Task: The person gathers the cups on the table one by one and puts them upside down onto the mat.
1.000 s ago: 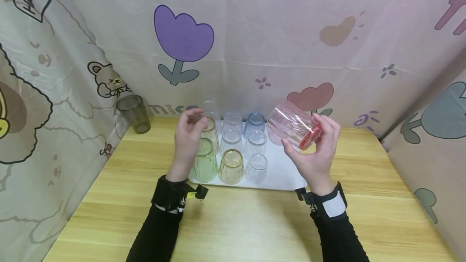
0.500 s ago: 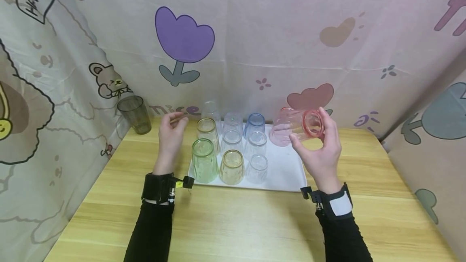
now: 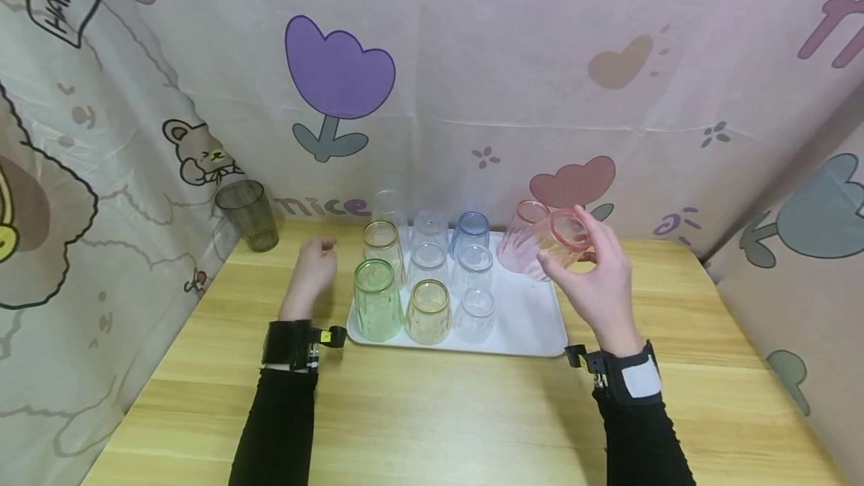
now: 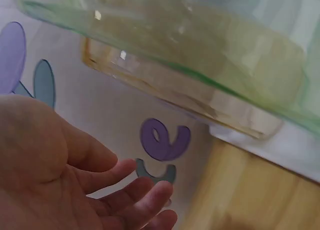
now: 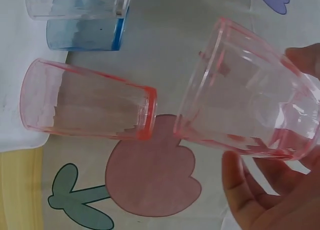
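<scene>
My right hand grips a tilted pink cup above the tray's far right, my left hand rests open, and I judge it could knock over the other pink cup just beside it.

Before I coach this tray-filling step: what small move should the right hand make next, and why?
Probably lower the held pink cup mouth-down onto the white tray beside the standing pink cup. The right hand holds it tilted above bare tray, and the other cups stand upside down.
</scene>
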Tool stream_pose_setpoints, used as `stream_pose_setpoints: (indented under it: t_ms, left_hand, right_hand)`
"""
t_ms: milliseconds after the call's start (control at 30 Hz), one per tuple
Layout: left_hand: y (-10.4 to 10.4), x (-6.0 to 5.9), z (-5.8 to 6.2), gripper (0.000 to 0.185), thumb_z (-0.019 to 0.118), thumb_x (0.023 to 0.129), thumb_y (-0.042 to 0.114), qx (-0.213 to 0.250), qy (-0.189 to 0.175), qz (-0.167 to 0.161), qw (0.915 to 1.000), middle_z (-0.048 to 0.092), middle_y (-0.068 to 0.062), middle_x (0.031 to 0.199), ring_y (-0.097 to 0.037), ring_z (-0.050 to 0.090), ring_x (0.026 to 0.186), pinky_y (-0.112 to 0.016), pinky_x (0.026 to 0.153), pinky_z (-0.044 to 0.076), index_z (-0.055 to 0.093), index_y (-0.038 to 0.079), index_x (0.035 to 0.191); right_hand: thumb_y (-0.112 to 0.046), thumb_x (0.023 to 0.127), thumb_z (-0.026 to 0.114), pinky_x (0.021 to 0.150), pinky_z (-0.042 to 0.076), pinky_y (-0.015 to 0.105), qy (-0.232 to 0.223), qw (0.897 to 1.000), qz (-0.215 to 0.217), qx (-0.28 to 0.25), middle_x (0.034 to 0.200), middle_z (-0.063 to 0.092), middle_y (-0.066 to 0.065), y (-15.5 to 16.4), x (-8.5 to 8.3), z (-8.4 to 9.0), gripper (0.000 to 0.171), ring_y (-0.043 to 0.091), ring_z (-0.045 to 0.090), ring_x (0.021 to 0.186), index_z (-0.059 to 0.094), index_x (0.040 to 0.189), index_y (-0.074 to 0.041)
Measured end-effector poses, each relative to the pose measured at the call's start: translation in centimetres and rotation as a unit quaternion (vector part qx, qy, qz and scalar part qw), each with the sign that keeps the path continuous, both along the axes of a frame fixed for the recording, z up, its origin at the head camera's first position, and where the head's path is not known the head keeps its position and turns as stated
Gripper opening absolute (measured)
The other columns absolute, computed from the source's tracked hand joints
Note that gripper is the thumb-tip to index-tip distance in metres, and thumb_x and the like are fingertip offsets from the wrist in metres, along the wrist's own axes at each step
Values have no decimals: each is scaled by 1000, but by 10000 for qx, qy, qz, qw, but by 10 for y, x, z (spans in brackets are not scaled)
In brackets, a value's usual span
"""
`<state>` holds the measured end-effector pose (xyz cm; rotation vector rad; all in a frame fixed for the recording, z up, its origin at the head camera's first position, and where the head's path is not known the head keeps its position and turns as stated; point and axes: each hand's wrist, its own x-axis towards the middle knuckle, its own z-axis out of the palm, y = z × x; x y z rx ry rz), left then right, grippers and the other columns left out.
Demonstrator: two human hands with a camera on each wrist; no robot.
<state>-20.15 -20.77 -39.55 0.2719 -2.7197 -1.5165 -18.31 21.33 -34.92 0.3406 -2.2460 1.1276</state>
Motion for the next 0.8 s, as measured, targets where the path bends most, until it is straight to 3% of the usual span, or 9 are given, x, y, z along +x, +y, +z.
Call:
stream_pose_setpoints:
  t_ms: [367, 800]
  left_hand:
    - [-2, -5, -23, 47, 34, 109, 15, -668, -685, -476, 9943, 45, -33, 151, -49, 40, 142, -59, 119, 32, 41, -10, 148]
    - [5, -10, -43, 40, 43, 102, 8, -722, -667, -679, 9928, 57, -32, 139, -47, 54, 128, -59, 107, 45, 55, -10, 136]
  right_hand:
    - [-17, 83, 87, 79, 50, 36, -1026, 9924, 171, 654, 131, 61, 18, 5, -9, -9, 77, 24, 54, 102, 53, 152, -9]
    - [-14, 83, 86, 88, 55, 55, -1638, 9812, 414, 927, 148, 53, 24, 5, -25, -31, 77, 42, 55, 125, 50, 151, -5]
